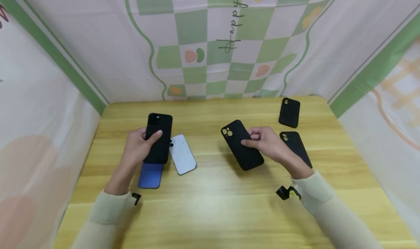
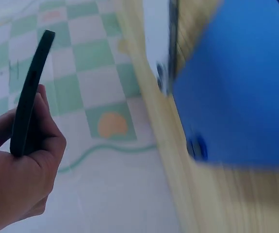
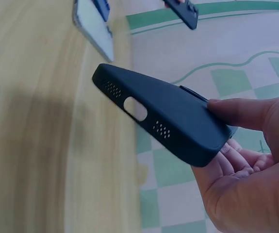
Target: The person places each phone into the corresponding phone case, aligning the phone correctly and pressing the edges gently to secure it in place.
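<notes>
My left hand (image 1: 136, 145) grips a black phone (image 1: 159, 143) above the table's left side, thumb across its back and camera end pointing away. Edge-on, the same phone (image 2: 31, 94) appears in the left wrist view. Between the thumb and fingers of my right hand (image 1: 267, 143) is a black phone case (image 1: 244, 148), tilted above the table. Its camera cutouts show wood through them. The right wrist view shows the case's (image 3: 173, 111) bottom edge, with a port opening and speaker holes. A blue phone (image 1: 151, 176) lies partly hidden under the held phone, and a white phone (image 1: 183, 156) lies beside it.
Two more black cases lie at the right: one case (image 1: 289, 113) near the back edge, another case (image 1: 296, 147) partly behind my right wrist. Patterned cloth (image 1: 216, 74) hangs along the back and both sides of the wooden table (image 1: 206, 212).
</notes>
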{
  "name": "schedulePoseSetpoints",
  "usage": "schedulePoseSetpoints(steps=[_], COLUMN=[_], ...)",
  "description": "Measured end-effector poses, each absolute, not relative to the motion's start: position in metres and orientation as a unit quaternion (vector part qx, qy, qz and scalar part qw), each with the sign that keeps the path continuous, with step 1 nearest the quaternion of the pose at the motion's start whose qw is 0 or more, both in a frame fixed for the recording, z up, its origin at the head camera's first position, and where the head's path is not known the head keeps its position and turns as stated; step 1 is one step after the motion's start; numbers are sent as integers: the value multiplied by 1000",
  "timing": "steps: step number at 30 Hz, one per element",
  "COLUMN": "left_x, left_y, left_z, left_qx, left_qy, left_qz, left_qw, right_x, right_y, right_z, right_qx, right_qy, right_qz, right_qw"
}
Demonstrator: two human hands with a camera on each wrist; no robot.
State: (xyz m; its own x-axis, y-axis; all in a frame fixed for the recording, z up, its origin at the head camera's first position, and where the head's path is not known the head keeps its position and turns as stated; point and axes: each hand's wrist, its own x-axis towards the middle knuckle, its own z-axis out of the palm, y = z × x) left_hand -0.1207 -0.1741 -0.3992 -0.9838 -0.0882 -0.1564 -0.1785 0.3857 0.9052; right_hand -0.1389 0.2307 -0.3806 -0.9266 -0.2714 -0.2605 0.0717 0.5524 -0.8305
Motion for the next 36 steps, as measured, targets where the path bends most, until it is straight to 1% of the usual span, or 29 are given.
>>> schedulePoseSetpoints(steps=[6,11,16,22,27,36], left_x=[-124,-124,-125,-124,-124,-127], left_y=[-145,-126,-111,-99,-90,-69], left_z=[-405,-406,-407,-413,-416,-415], left_qx=[-88,-92,-89,-93,-92,-73], left_qy=[753,687,650,609,600,571], left_qz=[644,711,741,767,771,787], left_qw=[97,119,144,181,193,222], right_x=[-142,-145,-151,-162,-169,-180], right_y=[224,218,214,206,196,180], right_z=[-370,-363,-358,-356,-353,-352], right_qx=[-52,-50,-51,-45,-21,4], right_qy=[858,852,833,753,694,654], right_qz=[-480,-490,-522,-636,-699,-737], right_qw=[174,177,173,162,171,172])
